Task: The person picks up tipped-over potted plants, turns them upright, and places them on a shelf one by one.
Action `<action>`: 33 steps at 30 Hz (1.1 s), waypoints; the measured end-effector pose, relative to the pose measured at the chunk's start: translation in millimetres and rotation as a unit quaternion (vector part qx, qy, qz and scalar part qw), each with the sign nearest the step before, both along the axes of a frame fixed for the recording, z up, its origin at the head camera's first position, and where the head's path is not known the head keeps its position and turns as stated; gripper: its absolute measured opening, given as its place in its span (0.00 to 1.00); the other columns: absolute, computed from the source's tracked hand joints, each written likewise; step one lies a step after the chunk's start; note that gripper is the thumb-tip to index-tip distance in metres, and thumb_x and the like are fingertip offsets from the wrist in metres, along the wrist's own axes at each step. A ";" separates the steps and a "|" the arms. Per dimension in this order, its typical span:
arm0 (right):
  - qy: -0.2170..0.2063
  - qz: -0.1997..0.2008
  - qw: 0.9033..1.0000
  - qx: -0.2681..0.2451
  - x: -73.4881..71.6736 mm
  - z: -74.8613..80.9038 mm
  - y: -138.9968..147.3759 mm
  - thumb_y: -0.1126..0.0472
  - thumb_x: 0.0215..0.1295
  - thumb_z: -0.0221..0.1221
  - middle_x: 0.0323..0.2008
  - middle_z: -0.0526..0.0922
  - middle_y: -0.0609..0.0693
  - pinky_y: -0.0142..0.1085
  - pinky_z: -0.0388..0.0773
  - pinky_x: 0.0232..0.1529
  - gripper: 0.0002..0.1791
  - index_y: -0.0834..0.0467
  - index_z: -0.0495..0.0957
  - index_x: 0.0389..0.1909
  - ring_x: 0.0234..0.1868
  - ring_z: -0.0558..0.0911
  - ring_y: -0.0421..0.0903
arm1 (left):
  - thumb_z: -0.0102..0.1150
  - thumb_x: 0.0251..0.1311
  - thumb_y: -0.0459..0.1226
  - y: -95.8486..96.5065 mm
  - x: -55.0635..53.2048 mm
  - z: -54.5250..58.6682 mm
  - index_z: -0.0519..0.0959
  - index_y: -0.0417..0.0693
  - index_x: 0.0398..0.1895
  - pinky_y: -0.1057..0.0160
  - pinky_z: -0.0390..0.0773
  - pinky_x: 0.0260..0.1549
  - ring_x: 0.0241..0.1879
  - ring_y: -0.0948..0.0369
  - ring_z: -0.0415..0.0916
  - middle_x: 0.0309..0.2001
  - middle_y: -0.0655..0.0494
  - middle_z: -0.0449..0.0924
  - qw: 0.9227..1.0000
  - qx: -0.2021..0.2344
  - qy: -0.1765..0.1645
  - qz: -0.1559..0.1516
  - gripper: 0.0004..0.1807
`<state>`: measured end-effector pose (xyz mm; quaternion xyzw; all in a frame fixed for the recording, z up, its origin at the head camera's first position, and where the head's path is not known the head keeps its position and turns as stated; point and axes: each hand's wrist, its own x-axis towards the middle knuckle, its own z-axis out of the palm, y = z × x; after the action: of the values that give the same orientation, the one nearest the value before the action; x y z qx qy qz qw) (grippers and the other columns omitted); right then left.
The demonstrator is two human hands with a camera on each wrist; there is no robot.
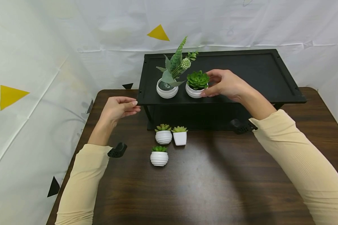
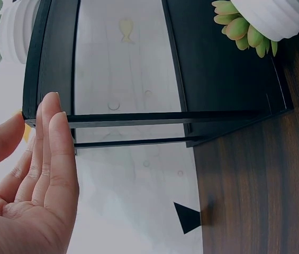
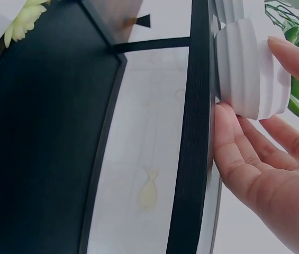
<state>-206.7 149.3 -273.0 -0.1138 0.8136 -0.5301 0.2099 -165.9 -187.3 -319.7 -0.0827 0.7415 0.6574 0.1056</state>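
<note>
On my feed, right hand has fingers curled round the succulent pot, left hand pinches the black shelf by its corner, presumably steadying it.

no text, numbers or labels (nor any brand) can be read.

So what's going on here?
A person's right hand holds a green potted succulent at the top of a black shelf, beside a taller potted plant standing there. The left hand pinches the shelf's near left corner, thumb above and fingers below. Three more potted succulents stand on the brown table in front.
</note>
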 end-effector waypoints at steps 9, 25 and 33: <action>-0.010 -0.006 1.000 0.000 4.1 2.7 3.1 0.72 0.54 0.62 0.55 0.68 0.64 0.38 0.79 0.43 0.36 0.68 0.57 0.63 0.36 0.80 0.41 | 0.59 0.57 0.29 0.1 -0.1 0.2 0.73 0.27 0.48 0.62 0.81 0.37 0.29 0.60 0.82 0.27 0.53 0.82 1.000 -0.002 -0.001 0.000 0.17; 0.000 0.000 1.000 0.009 14.9 4.3 15.4 0.68 0.56 0.62 0.51 0.72 0.63 0.39 0.79 0.43 0.29 0.69 0.64 0.58 0.36 0.81 0.42 | 0.58 0.57 0.29 -0.2 0.1 -0.2 0.73 0.27 0.48 0.59 0.79 0.40 0.29 0.60 0.82 0.27 0.52 0.82 1.000 0.001 0.000 0.000 0.16; 0.007 -0.003 1.000 -0.005 18.6 1.4 19.2 0.69 0.56 0.62 0.47 0.76 0.60 0.39 0.80 0.43 0.26 0.70 0.66 0.56 0.35 0.81 0.42 | 0.58 0.57 0.29 -0.4 -0.1 -0.3 0.73 0.26 0.47 0.60 0.80 0.39 0.29 0.59 0.82 0.27 0.52 0.82 1.000 0.002 0.003 0.000 0.16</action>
<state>-188.1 168.4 -271.5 -0.1165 0.8130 -0.5336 0.2020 -166.0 -187.7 -320.0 -0.0804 0.7407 0.6590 0.1035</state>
